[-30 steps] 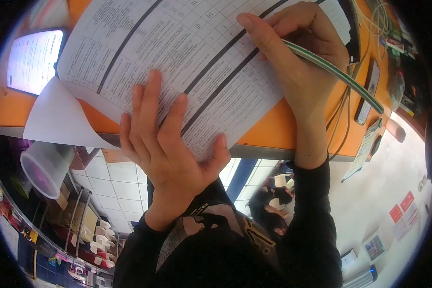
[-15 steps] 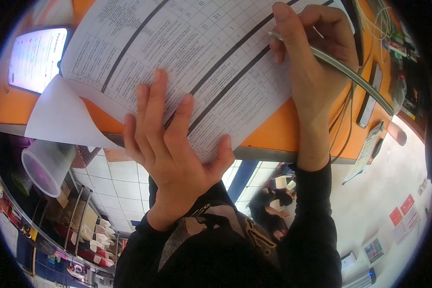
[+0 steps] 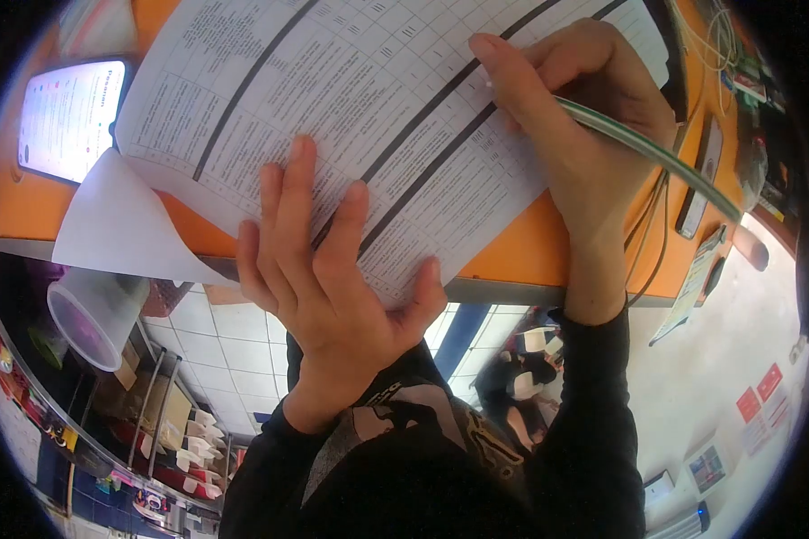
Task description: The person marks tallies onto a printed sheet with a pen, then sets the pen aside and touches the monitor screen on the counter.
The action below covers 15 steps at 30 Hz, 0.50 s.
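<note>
Gripping a pen [image 3: 652, 151], the right hand [image 3: 593, 162] sits over the printed sheet [image 3: 306, 99]; the left hand [image 3: 333, 292] lies splayed on it; lighter pressure could let it shift.

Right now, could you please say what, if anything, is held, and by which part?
The right hand holds a striped pen near its tip; the left hand lies on paper.

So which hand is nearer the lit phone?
Left. The left hand rests on the printed sheet, right of the lit phone; the right hand, holding the pen, is farther right.
</note>
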Motion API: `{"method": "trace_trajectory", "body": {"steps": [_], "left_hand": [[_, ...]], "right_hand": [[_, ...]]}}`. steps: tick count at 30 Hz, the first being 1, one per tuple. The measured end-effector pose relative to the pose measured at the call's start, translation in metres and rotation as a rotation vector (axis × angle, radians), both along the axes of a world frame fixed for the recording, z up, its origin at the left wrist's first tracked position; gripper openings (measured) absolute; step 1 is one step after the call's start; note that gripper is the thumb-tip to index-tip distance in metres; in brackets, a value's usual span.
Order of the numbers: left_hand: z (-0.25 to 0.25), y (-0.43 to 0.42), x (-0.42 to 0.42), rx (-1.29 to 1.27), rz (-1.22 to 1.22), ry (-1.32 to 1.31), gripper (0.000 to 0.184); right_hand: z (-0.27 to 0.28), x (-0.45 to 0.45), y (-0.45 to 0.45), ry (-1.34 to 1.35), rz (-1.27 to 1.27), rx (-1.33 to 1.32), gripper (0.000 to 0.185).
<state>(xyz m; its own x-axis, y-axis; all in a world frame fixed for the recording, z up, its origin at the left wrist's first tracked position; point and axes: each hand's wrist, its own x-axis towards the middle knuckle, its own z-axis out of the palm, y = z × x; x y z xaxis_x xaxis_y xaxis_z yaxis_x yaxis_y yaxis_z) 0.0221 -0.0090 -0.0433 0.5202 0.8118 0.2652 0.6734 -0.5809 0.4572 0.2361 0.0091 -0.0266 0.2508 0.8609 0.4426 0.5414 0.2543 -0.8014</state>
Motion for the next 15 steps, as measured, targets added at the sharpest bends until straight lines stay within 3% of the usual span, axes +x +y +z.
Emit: {"method": "trace_trajectory", "body": {"steps": [15], "left_hand": [[0.0030, -0.0008, 0.0015, -0.010, 0.012, 0.012, 0.056]], "right_hand": [[0.0011, 0.0015, -0.0039, -0.053, -0.064, -0.095, 0.021]]}}
